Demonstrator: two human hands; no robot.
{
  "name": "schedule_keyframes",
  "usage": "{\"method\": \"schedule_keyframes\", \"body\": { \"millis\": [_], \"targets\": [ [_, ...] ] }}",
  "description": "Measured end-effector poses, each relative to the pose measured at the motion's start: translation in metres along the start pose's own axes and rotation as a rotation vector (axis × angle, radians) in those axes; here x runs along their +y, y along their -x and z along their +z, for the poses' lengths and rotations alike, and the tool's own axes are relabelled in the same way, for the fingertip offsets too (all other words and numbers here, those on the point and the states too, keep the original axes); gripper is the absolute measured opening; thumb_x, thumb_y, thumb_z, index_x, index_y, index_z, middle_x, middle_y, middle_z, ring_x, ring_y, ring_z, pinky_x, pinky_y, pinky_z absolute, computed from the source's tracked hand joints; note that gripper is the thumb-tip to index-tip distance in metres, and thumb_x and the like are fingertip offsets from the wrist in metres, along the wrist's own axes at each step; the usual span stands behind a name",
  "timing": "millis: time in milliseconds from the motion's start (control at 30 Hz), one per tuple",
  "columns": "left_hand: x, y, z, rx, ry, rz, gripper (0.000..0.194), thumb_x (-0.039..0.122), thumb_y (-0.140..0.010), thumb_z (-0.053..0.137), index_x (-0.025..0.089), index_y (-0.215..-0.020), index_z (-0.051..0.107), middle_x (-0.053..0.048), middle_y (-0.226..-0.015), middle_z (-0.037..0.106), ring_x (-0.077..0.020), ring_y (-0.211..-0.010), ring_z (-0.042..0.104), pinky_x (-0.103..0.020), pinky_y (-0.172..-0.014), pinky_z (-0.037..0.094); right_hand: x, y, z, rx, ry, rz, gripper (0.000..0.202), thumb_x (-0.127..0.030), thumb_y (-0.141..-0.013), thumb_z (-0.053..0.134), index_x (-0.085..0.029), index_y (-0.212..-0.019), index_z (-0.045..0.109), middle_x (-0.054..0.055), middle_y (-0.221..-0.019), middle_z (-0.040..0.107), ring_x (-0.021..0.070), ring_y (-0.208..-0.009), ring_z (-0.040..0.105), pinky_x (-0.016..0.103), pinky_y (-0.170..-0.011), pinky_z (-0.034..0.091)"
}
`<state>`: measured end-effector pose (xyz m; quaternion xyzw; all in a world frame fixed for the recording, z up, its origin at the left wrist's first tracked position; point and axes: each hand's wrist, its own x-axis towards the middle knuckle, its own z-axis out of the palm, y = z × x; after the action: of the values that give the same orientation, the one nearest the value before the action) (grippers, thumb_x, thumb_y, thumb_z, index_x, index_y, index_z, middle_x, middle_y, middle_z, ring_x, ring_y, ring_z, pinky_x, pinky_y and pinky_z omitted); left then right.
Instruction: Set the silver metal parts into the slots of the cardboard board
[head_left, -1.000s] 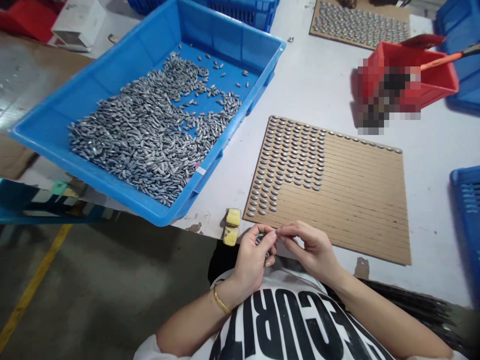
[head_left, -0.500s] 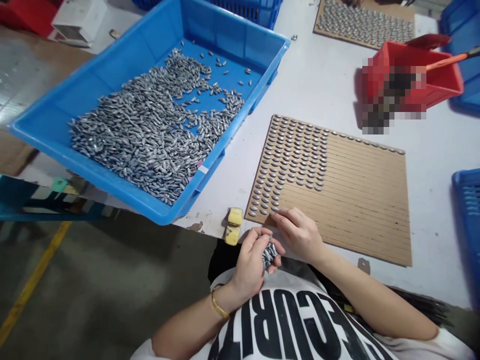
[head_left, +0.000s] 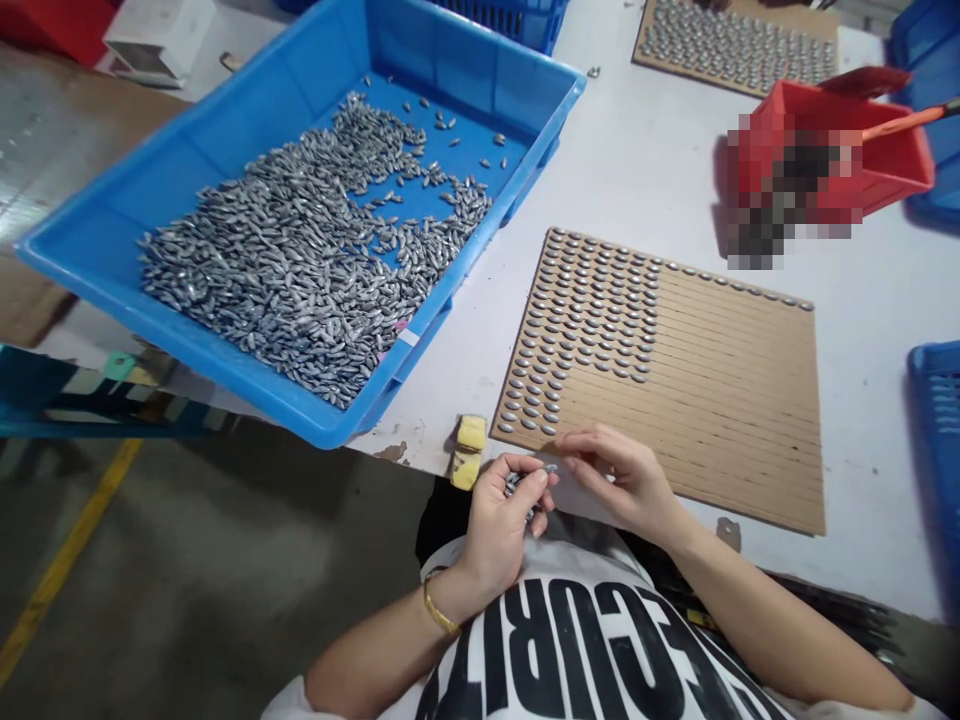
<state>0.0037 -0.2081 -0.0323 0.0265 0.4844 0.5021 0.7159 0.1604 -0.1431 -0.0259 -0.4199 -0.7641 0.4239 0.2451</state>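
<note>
My left hand (head_left: 506,510) is curled around a handful of small grey spindle-shaped pieces, with one piece (head_left: 550,468) pinched out at the thumb tip. Just right of it, my right hand (head_left: 622,475) hovers over the near edge of the ridged cardboard sheet (head_left: 735,420). Its thumb and fingers are apart, and nothing shows between them. Rows of the same grey pieces (head_left: 600,300) lie in the sheet's grooves on the left part, and a single row runs along the far edge.
A large blue tray (head_left: 480,270) heaped with loose pieces stands on the left. Beside my left hand lies a yellow block (head_left: 470,450). A red bin (head_left: 892,175) with a partly blurred tool sits at the back right. Another filled cardboard sheet (head_left: 739,45) lies beyond.
My right hand has drawn back slightly to the right from the sheet's lower left corner, its fingers parting. My left thumb has pushed one piece out to the fingertips. A piece now ends the third column's near end.
</note>
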Motion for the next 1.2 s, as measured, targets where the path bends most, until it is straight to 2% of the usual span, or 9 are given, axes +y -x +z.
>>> {"method": "schedule_keyframes", "body": {
  "millis": [67,167,300,500,733,867,967,1100,1200],
  "targets": [
    [0.0,-0.001,0.002,-0.002,0.016,0.009,0.026,0.032,-0.07,0.075,0.017,-0.082,0.057,0.0,-0.065,0.059,-0.0079,-0.054,0.049,-0.017,-0.041,0.032,-0.004,0.003,0.001,-0.051,-0.113,0.019,0.014,-0.026,-0.091,0.055,-0.022,-0.099,0.065,0.006,-0.092,0.068,0.0168,-0.08,0.064,0.028,-0.068,0.053],
    [-0.001,-0.002,0.004,-0.008,0.018,0.004,0.026,0.032,-0.07,0.075,0.017,-0.08,0.056,0.003,-0.059,0.053,-0.0079,-0.053,0.047,-0.016,-0.041,0.031,-0.007,0.007,0.009,-0.003,-0.17,0.002,0.012,-0.024,-0.09,0.055,-0.022,-0.097,0.066,0.007,-0.091,0.068,0.0181,-0.085,0.064,0.031,-0.075,0.054],
    [-0.001,-0.002,0.003,0.013,0.004,-0.015,0.024,0.029,-0.07,0.074,0.016,-0.082,0.058,0.002,-0.063,0.053,-0.0081,-0.056,0.047,-0.016,-0.041,0.03,-0.007,0.01,0.016,0.044,-0.021,-0.093,0.016,-0.017,-0.091,0.051,-0.022,-0.101,0.063,0.008,-0.098,0.066,0.0184,-0.092,0.064,0.031,-0.079,0.054],
    [0.002,0.001,-0.001,0.003,-0.017,-0.027,0.022,0.03,-0.073,0.068,0.014,-0.087,0.064,-0.001,-0.072,0.055,-0.008,-0.057,0.048,-0.017,-0.041,0.029,-0.007,0.014,0.015,0.056,0.142,-0.165,0.023,-0.014,-0.091,0.049,-0.023,-0.106,0.063,0.007,-0.094,0.067,0.0167,-0.085,0.066,0.027,-0.074,0.055],
    [0.002,0.01,-0.006,-0.01,0.049,-0.093,0.016,0.026,-0.078,0.05,0.017,-0.091,0.054,0.0,-0.065,0.057,-0.0085,-0.045,0.045,-0.016,-0.035,0.021,0.009,0.001,0.035,0.186,0.32,-0.242,0.022,-0.013,-0.09,0.051,-0.024,-0.106,0.063,0.007,-0.091,0.067,0.016,-0.081,0.064,0.027,-0.071,0.054],
    [-0.001,0.015,-0.009,-0.041,-0.003,-0.089,0.012,0.028,-0.082,0.047,0.019,-0.09,0.047,0.0,-0.06,0.058,-0.009,-0.041,0.043,-0.016,-0.034,0.019,0.013,-0.007,0.047,0.155,0.479,-0.284,0.025,-0.011,-0.09,0.048,-0.02,-0.108,0.062,0.008,-0.093,0.067,0.0173,-0.087,0.062,0.027,-0.072,0.052],
    [-0.003,0.016,-0.011,-0.064,-0.026,-0.077,0.015,0.033,-0.083,0.049,0.02,-0.091,0.046,0.001,-0.06,0.059,-0.0093,-0.041,0.044,-0.016,-0.034,0.021,0.012,-0.008,0.048,0.121,0.545,-0.287,0.026,-0.014,-0.091,0.047,-0.019,-0.113,0.061,0.009,-0.095,0.066,0.0186,-0.088,0.061,0.027,-0.072,0.051],
    [-0.004,0.015,-0.014,-0.127,-0.047,-0.084,0.023,0.041,-0.083,0.055,0.019,-0.089,0.05,0.001,-0.061,0.057,-0.0072,-0.041,0.042,-0.016,-0.034,0.021,0.011,-0.007,0.047,0.072,0.579,-0.275,0.027,-0.026,-0.092,0.05,-0.016,-0.115,0.06,0.011,-0.098,0.064,0.0205,-0.087,0.059,0.029,-0.07,0.051],
    [-0.004,0.014,-0.016,-0.118,-0.076,-0.08,0.028,0.042,-0.081,0.059,0.016,-0.091,0.056,0.001,-0.063,0.055,-0.0059,-0.042,0.042,-0.016,-0.034,0.02,0.012,-0.007,0.047,0.056,0.583,-0.27,0.027,-0.024,-0.091,0.051,-0.017,-0.114,0.061,0.011,-0.098,0.063,0.0207,-0.088,0.06,0.029,-0.071,0.051]
  ]
}}
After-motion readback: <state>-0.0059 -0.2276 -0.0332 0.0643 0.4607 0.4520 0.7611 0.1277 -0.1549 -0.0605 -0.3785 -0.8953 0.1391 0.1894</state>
